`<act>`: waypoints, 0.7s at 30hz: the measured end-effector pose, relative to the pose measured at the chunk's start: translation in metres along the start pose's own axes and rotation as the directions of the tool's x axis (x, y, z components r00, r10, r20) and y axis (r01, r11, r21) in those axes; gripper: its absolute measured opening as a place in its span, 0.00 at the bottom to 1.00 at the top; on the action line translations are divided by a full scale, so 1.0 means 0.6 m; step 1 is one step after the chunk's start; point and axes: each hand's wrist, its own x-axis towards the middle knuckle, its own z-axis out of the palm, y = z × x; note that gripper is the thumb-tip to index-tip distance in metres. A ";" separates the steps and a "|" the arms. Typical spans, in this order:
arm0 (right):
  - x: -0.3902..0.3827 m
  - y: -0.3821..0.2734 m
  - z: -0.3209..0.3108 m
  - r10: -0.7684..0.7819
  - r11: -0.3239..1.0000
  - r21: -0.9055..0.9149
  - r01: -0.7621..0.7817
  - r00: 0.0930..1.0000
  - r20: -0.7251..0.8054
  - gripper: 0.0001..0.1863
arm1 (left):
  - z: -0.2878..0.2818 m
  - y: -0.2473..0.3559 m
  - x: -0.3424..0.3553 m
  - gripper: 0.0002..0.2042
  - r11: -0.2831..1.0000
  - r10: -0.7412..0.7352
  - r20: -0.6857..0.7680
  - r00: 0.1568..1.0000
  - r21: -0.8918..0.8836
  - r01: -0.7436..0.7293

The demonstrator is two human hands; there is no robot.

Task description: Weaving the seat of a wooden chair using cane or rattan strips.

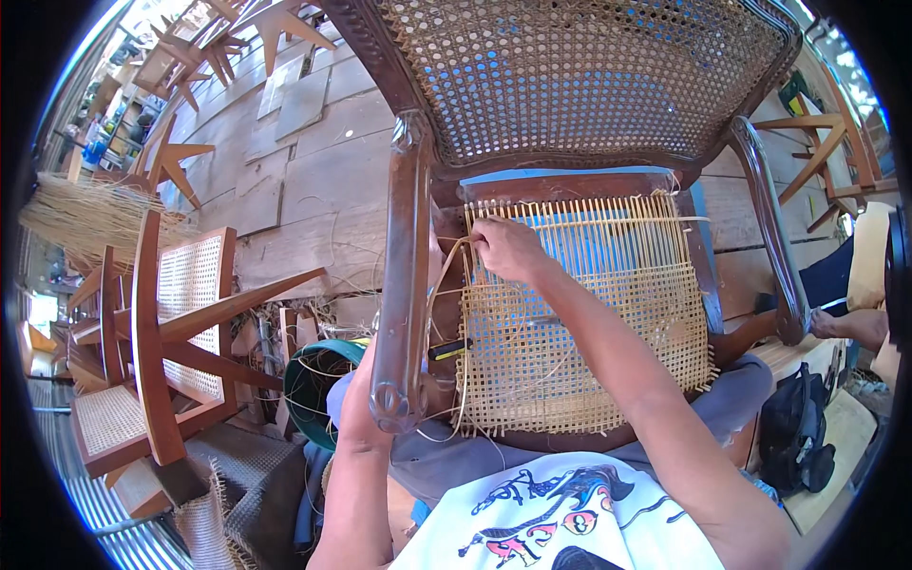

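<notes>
A dark wooden armchair (410, 247) stands before me, its seat partly woven with pale cane. The seat weave (532, 380) is a dense grid nearest me; toward the back, mostly lengthwise strands (608, 233) show. At the seat's back left, my right hand (506, 249) is closed in a pinch on a cane strand (456, 249) that loops down past the left rail. My left hand (437, 256) is beside it, mostly hidden behind the chair's left arm, so its fingers do not show. A dark tool with a yellow part (448, 350) lies at the seat's left edge.
The chair's caned backrest (598, 76) rises at the far side. To the left are a green bucket (318, 394), a wooden chair with cane panels (195, 313) and a bundle of loose fibres (95, 218). A black bag (798, 427) lies at right, near another person's foot (850, 326).
</notes>
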 end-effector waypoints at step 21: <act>-0.655 0.121 -0.603 -0.727 0.301 0.828 0.474 0.676 -0.122 0.29 | -0.005 0.078 0.115 0.17 0.728 -0.223 0.502 0.835 0.655 -0.200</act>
